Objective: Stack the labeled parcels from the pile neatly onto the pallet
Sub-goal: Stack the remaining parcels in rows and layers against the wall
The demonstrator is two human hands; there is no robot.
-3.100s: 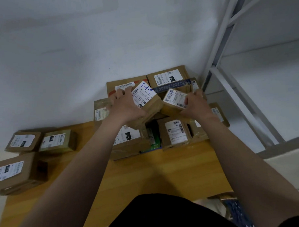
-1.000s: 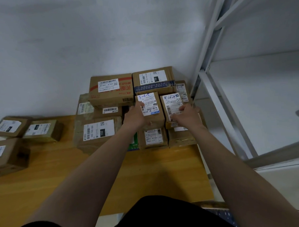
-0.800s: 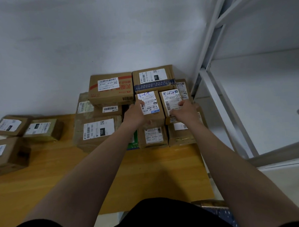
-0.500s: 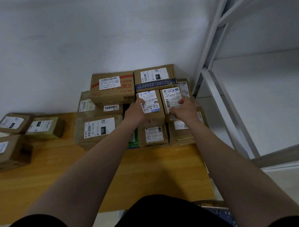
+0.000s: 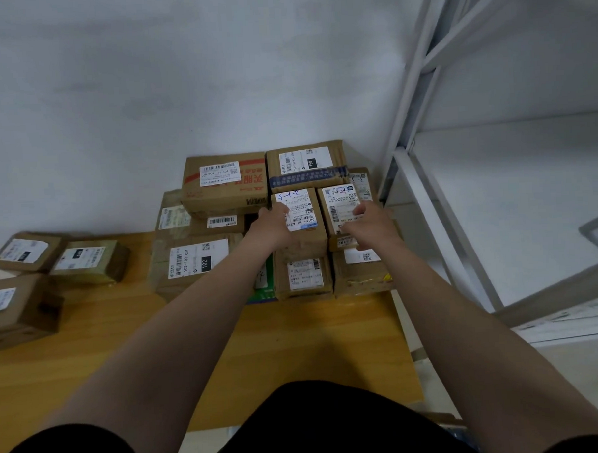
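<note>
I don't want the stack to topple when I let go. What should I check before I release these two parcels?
1. Left parcel lies flat on the stack: ok.
2. Right parcel is square with the left parcel: cannot tell; it looks slightly skewed.
3. Both labels face up: ok.
4. Left hand and right hand each hold their own parcel: ok.
5. Pile has parcels to fetch next: ok, three lie at the left.
</note>
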